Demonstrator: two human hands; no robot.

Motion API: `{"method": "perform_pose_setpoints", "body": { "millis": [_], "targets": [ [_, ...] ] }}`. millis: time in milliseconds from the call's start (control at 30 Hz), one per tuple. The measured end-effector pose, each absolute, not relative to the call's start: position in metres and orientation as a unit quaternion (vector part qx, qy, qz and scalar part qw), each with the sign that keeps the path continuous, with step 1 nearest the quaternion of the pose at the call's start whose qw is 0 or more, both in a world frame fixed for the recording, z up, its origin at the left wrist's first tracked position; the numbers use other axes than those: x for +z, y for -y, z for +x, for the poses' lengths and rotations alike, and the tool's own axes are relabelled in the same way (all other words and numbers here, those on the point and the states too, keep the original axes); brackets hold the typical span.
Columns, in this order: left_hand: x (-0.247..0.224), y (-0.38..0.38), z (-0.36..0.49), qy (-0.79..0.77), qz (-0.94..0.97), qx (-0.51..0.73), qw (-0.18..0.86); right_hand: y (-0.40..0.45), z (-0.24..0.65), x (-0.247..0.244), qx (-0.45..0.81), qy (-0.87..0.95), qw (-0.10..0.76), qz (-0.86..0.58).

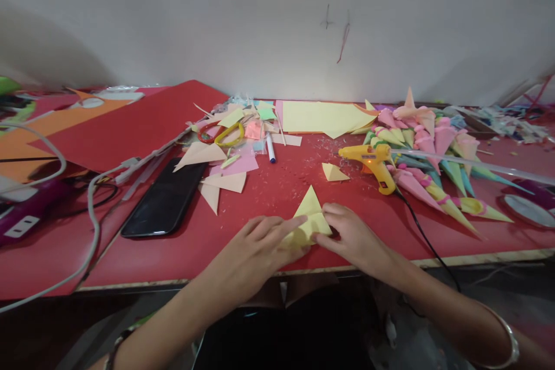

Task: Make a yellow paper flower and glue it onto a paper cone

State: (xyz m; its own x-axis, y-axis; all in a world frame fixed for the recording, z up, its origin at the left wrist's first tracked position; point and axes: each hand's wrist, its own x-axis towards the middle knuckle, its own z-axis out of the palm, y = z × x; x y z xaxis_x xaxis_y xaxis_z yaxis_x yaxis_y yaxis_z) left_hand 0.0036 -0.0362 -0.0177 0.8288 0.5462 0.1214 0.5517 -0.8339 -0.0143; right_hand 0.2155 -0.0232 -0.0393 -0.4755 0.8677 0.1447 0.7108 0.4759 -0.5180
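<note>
A folded sheet of yellow paper [309, 225] lies near the table's front edge, with a pointed corner facing away from me. My left hand [260, 243] is closed on its left side, the index finger stretched across the top and the thumb along the near edge. On the right edge, my right hand [347, 234] pinches the paper between thumb and fingers. Just beyond sits a small folded piece of pale yellow paper [333, 172]. A yellow glue gun [373, 165] with a long clear glue stick rests to the right of it.
Paper cones [427, 136] in several colours are heaped at the right. A black phone [167, 202] lies left, by paper scraps, a blue-capped marker [270, 149] and yellow-handled scissors [229, 134]. White cable [93, 214] crosses the left side. Yellow sheets [323, 117] lie by the wall.
</note>
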Motion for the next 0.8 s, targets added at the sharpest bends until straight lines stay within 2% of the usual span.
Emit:
{"method": "perform_pose_setpoints", "body": {
  "millis": [233,400,567,800],
  "targets": [
    [-0.006,0.037,-0.017,0.263,-0.965,0.010,0.011,0.025,0.216,-0.039,0.159,0.843,0.193,-0.477],
    [-0.005,0.041,-0.036,0.274,-0.960,0.045,0.016,0.041,0.212,-0.041,0.038,0.836,0.245,-0.489],
    [-0.002,0.041,-0.034,0.269,-0.961,0.069,0.004,0.052,0.212,-0.038,-0.060,0.912,0.162,-0.373],
    [0.000,0.044,-0.034,0.273,-0.960,0.059,-0.023,0.052,0.225,-0.034,-0.032,0.917,0.118,-0.380]
  ]
}}
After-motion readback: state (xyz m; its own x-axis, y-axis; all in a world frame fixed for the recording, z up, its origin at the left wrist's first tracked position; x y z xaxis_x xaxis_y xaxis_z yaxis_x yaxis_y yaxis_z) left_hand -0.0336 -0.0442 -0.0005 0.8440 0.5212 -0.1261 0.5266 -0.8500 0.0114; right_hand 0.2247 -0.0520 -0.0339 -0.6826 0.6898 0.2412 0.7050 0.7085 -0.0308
